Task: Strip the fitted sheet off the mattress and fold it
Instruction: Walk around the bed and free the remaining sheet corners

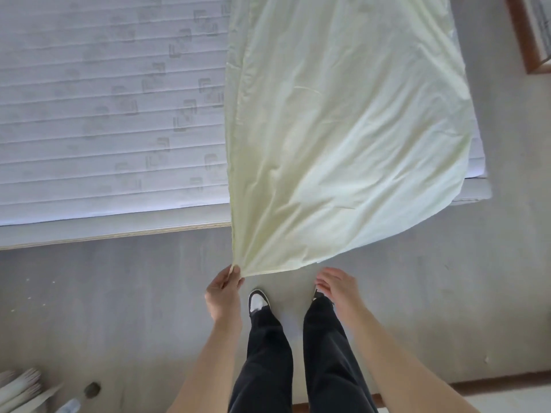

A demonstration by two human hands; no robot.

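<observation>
The pale yellow-green fitted sheet (343,120) lies over the right part of the white quilted mattress (104,114) and hangs off its near edge, billowing toward me. My left hand (224,293) pinches a gathered corner of the sheet just above the floor. My right hand (338,286) hovers a little below the sheet's loose lower edge with relaxed fingers, holding nothing. The left part of the mattress is bare.
The bed base edge (119,232) runs along the mattress front. I stand on a grey floor (89,308) in dark trousers and black-and-white shoes (258,301). A wooden-framed object (527,34) stands at top right. Pale items (21,389) lie at bottom left.
</observation>
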